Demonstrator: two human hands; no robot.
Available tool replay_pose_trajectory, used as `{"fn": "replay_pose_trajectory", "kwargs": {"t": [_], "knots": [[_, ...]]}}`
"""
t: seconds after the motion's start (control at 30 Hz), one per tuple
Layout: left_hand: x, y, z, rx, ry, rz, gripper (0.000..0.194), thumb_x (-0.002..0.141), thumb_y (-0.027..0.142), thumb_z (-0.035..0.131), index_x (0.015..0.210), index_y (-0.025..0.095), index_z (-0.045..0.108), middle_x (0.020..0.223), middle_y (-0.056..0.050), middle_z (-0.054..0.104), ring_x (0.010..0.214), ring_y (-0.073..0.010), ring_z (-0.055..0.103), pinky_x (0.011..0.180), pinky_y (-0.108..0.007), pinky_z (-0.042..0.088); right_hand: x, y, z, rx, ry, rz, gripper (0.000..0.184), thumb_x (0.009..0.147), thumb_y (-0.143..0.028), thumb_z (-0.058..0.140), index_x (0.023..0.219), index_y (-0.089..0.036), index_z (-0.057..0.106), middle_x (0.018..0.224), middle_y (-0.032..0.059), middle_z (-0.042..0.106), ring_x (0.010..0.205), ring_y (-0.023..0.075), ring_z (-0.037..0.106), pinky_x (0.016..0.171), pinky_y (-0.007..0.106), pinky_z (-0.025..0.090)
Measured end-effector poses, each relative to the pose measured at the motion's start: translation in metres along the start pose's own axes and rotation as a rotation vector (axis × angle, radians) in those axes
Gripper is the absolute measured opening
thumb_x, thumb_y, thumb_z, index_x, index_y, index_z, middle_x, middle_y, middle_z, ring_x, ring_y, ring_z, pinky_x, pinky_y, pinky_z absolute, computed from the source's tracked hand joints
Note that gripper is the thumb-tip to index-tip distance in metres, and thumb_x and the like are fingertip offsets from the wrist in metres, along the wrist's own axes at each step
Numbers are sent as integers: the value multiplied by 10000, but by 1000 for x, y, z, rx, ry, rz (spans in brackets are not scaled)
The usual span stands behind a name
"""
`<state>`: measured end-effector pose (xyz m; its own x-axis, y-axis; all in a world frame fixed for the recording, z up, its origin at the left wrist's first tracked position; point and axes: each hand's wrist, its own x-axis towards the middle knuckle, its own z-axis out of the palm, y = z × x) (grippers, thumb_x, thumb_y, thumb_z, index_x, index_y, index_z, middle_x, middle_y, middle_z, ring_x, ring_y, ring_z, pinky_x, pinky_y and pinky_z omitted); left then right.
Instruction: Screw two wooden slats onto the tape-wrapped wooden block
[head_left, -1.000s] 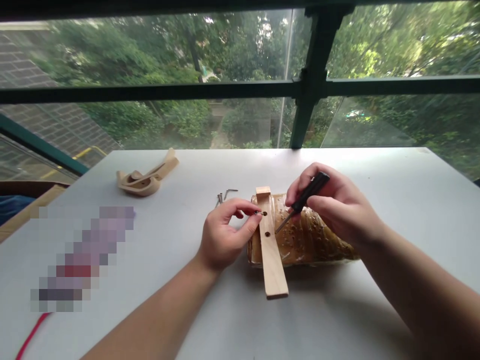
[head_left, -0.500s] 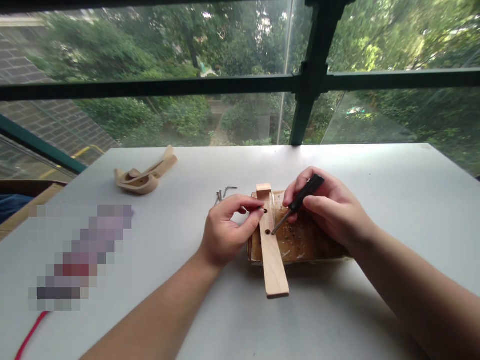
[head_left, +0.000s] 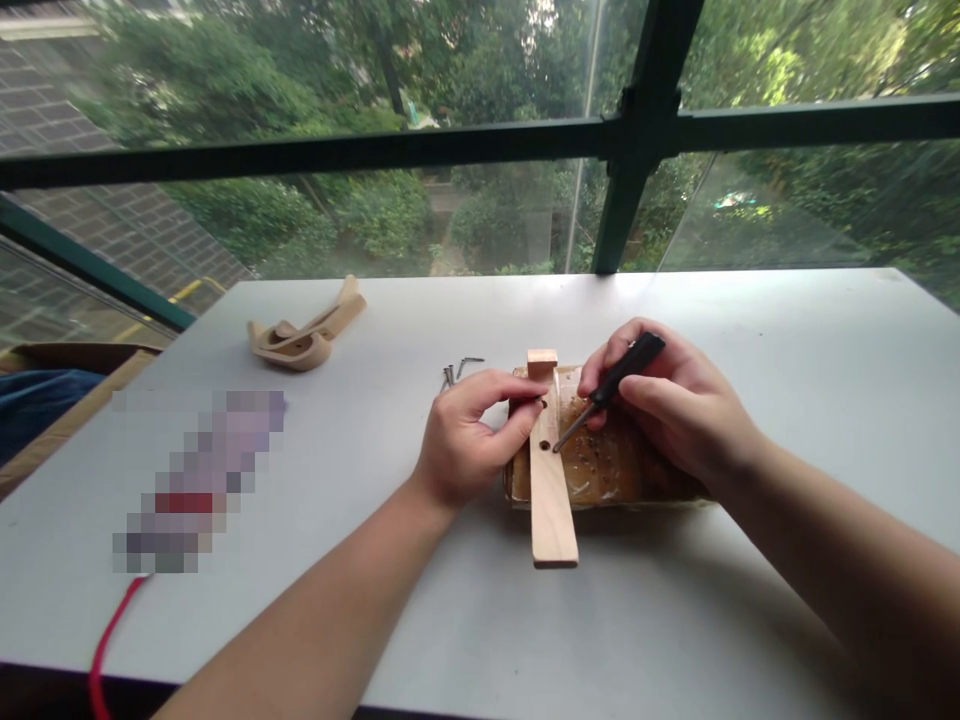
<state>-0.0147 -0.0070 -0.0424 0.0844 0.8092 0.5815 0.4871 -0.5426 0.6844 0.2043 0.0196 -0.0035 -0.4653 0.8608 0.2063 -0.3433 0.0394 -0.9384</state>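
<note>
My left hand (head_left: 469, 435) has thumb and forefinger pinched on a small dark metal piece, apparently a screw, by the upper hole of a flat wooden piece (head_left: 553, 510). The fingers hide most of the screw. My right hand (head_left: 679, 390) is closed round a black-handled screwdriver (head_left: 621, 380). Its shaft slants down left, with the tip beside the lower hole near the wood's right edge. The wooden piece lies across a worn brown block (head_left: 634, 475), its wide end jutting toward me and a raised block at its far end.
Several screws (head_left: 450, 376) and a small L-shaped metal key (head_left: 471, 360) lie beyond my left hand. Curved wooden parts (head_left: 300, 340) rest at the table's back left. A blurred-out object (head_left: 210, 470) with a red cord (head_left: 112, 630) lies left. An open carton (head_left: 82, 410) stands past the left edge.
The view has shifted slightly, so everything on the table sits a little higher and further right. Both hands keep their holds, and the screwdriver tip stays near the lower hole.
</note>
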Motion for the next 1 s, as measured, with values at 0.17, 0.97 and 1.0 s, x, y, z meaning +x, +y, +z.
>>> {"fn": "replay_pose_trajectory", "kwargs": {"t": [0.17,0.97,1.0], "knots": [[2,2,-1,9,-24,9,152,853,153,707,970,231,766,979,-26,775,904,-169,721,850,-314,572,1,2,3,-18,10,-6,159,867,-79,577,916,-225,538,894,7,668,762,146,629,683,301,559],[3,5,-1,60,-48,54,165,881,225,704,1030,242,772,1034,-49,758,963,-200,704,900,-358,558,0,0,7,-131,6,-48,123,918,-134,577,951,-241,524,934,18,668,795,166,627,701,321,547],[3,5,-1,50,-45,47,163,879,225,707,1028,243,772,1032,-48,758,959,-199,704,896,-358,560,0,0,7,-143,0,-49,123,920,-134,579,954,-240,525,939,19,668,807,168,630,704,319,548]]}}
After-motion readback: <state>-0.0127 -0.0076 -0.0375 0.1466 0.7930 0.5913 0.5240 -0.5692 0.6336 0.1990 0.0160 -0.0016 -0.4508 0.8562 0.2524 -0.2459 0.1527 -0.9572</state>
